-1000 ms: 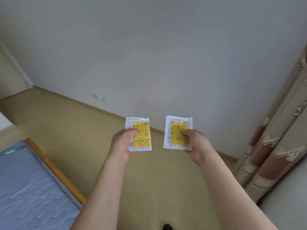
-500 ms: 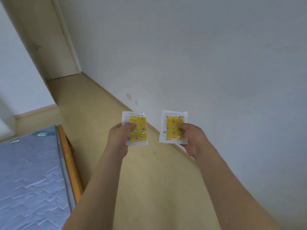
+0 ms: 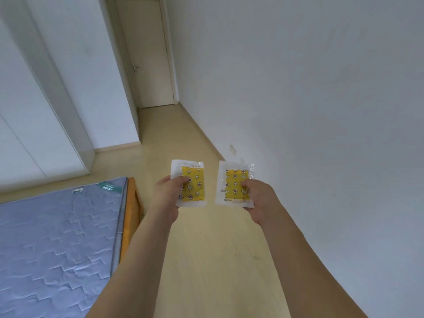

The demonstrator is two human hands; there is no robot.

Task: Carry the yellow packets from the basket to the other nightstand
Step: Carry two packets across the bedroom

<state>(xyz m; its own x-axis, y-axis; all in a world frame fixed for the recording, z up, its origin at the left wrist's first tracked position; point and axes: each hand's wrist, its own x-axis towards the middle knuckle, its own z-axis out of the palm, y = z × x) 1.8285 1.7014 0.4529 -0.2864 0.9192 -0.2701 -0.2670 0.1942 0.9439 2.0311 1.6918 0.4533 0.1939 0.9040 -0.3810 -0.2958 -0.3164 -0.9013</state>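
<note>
Nearest, two bare forearms are stretched forward over the wooden floor (image 3: 206,260). One yellow packet (image 3: 191,183) is pinched at its left edge by the left hand (image 3: 168,197), thumb laid on the printed face and fingers curled behind. A second yellow packet (image 3: 235,183) is gripped at its lower right corner by the right hand (image 3: 259,199), thumb likewise pressed on the front. Both packets are held upright in the air, side by side and slightly apart, clear wrapping framing the yellow patterned centres. To the left, a blue quilted mattress (image 3: 52,244) is seen on an orange wooden bed frame (image 3: 130,214). Farther off, white wardrobe panels (image 3: 46,99) are ranged along the left, a plain wall (image 3: 309,88) along the right, and a closed pale door (image 3: 149,53) at the far end.
</note>
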